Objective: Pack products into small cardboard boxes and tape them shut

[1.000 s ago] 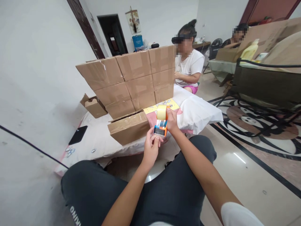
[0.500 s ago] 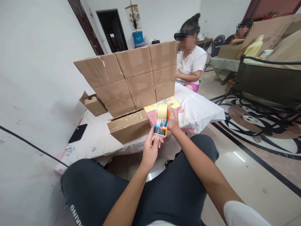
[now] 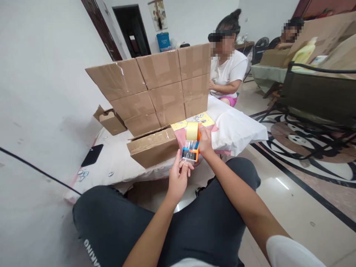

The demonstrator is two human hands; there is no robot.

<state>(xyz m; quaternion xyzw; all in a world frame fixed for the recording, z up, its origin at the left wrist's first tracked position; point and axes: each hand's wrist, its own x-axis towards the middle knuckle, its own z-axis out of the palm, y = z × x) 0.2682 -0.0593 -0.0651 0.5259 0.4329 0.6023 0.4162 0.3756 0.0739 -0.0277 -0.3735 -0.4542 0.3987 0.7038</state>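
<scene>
My right hand [image 3: 205,141] grips an orange tape dispenser [image 3: 191,151] with a yellowish tape roll [image 3: 191,131] on top, held just above my knees. My left hand [image 3: 179,177] pinches the clear tape end at the dispenser's lower edge. A cardboard box [image 3: 153,146] with tape across its top lies on the low table's cloth-covered edge [image 3: 116,168], just left of the dispenser.
Several sealed cardboard boxes [image 3: 155,87] are stacked like a wall behind it; a small open box [image 3: 110,120] and a black phone [image 3: 92,155] lie at the left. A seated person [image 3: 228,70] works across the table, another person [image 3: 289,33] farther back. Shiny floor to the right.
Both hands keep the same hold on the dispenser and tape end. The view has shifted slightly; the hands and boxes stay put.
</scene>
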